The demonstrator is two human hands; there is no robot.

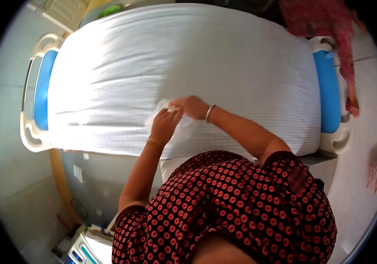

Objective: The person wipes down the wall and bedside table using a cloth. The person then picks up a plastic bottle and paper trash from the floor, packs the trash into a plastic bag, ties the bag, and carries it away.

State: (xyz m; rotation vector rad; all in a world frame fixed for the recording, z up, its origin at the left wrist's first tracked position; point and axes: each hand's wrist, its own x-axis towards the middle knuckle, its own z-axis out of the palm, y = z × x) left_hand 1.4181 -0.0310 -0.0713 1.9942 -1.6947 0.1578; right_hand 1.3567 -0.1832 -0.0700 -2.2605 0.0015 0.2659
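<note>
A thin, white, see-through bag (187, 129) is bunched between my two hands above the bed. My left hand (166, 124) is closed on its upper edge, fingers bent. My right hand (192, 107) meets it there, fingertips pinching the same gathered part; slight blur softens them. The bag's loose part hangs below and to the left of my fingers. Under it lies a white striped sheet (241, 66), spread over the mattress with a few creases.
Blue-and-cream end boards (43, 90) (327, 92) stand at both bed ends. Red fabric (316, 17) hangs at the far right corner. A green object (109, 11) sits beyond the far left edge. Another white-and-teal panel (85, 251) is at lower left.
</note>
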